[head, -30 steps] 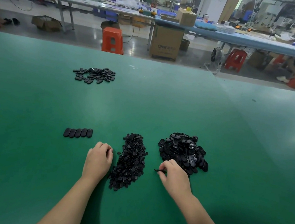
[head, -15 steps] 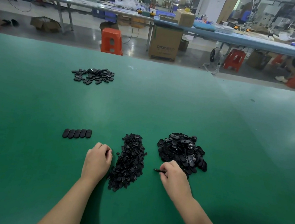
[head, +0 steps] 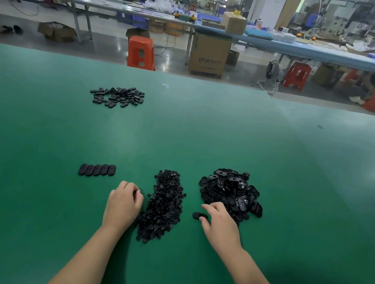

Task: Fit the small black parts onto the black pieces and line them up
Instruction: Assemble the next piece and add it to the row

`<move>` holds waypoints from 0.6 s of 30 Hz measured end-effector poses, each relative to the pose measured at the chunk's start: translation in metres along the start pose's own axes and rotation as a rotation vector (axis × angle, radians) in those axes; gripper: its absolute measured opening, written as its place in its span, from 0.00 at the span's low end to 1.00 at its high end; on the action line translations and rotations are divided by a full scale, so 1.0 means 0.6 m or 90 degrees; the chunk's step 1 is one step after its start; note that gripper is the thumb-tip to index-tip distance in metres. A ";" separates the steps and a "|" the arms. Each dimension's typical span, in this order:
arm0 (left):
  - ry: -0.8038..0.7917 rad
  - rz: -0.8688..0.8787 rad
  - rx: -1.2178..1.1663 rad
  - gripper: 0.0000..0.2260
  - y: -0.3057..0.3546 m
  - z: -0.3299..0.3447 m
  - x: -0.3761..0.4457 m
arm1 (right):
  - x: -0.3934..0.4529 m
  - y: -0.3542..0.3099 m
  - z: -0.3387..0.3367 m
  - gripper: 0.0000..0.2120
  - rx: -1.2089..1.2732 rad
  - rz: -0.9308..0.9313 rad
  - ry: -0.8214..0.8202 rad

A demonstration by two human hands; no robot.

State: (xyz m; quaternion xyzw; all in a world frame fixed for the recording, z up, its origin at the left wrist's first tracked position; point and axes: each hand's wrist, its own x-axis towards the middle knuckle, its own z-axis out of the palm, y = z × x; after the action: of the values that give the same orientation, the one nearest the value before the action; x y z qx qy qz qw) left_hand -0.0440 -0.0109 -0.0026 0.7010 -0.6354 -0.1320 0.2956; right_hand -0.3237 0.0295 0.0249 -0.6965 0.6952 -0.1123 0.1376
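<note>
On the green surface [head: 42, 137] lie flat, oval black pieces and much smaller, knobbly black parts. Five pieces sit side by side in a neat row [head: 97, 169]. The small parts form one long heap [head: 164, 205] between the hands; the ovals form one heap [head: 231, 192] to its right and a scattered patch [head: 118, 96] farther away. The right hand [head: 220, 225] pinches one oval piece [head: 198, 215] with curled fingers. The left hand [head: 123, 204] is curled beside the small parts; what it holds I cannot tell. An orange stool [head: 141, 52] stands beyond the surface.
</note>
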 end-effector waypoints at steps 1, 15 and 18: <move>0.003 -0.004 -0.008 0.07 0.001 -0.001 0.000 | 0.002 -0.002 0.000 0.17 0.003 -0.002 -0.003; 0.022 -0.008 -0.055 0.07 -0.007 0.001 0.005 | 0.004 -0.061 0.011 0.12 0.808 0.136 -0.027; 0.026 -0.003 -0.065 0.06 -0.006 -0.002 0.004 | 0.000 -0.067 0.028 0.14 0.826 0.157 -0.002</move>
State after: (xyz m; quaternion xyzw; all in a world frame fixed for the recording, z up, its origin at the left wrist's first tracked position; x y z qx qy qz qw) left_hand -0.0400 -0.0129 -0.0034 0.6890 -0.6202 -0.1503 0.3434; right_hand -0.2799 0.0301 0.0235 -0.3873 0.5610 -0.4911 0.5423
